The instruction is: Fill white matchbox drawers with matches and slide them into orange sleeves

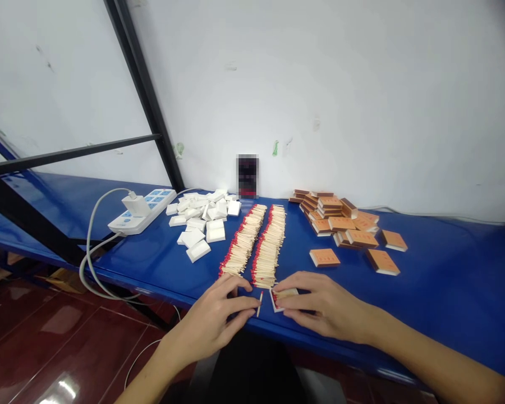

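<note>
Left hand (pixel 219 317): fingers pinched on 1 match (pixel 260 304) | right hand (pixel 324 306): fingers clamped on matchbox tray (pixel 284 296), just right of left fingers | judged: tray was best held flat on worktop (pixel 446 247), heads aligned.

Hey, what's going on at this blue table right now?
A person works at the blue table. Their left hand holds a single match at its fingertips, and their right hand steadies a small open tray holding matches. Just behind lie two rows of loose matches, with white trays piled to the left and brown sleeves to the right.
</note>
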Demonstrator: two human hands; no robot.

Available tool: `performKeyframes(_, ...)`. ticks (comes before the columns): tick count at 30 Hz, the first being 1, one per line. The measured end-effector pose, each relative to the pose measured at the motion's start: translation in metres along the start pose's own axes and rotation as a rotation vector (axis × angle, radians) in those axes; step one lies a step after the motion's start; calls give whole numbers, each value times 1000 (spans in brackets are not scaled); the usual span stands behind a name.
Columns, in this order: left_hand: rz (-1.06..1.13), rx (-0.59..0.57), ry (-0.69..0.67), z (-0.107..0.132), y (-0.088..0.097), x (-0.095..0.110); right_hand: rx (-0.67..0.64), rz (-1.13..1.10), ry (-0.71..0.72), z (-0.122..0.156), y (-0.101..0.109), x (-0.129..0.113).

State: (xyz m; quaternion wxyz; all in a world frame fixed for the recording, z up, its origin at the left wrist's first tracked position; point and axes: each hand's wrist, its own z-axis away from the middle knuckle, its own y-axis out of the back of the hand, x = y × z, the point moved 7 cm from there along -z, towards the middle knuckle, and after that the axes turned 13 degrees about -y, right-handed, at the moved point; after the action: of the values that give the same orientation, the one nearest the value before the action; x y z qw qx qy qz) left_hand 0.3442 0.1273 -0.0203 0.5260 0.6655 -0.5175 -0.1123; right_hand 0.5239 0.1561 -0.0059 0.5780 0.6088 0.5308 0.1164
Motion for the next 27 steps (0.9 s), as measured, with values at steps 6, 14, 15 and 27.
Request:
performKeyframes(6, -43, -70, -18, -2, -4, 4, 30, -2, 16, 1, 0, -2)
performKeyframes(14, -19, -22, 29, -4, -1, 1, 32, -12, -8, 0, -1, -1)
performKeyframes(15, -26, -28, 36, -4, -1, 1, 25, -9, -22, 0, -1, 0)
performKeyframes(27, -81, -115, 81, -5, -7, 1, -31, 47, -170, -2, -1, 2)
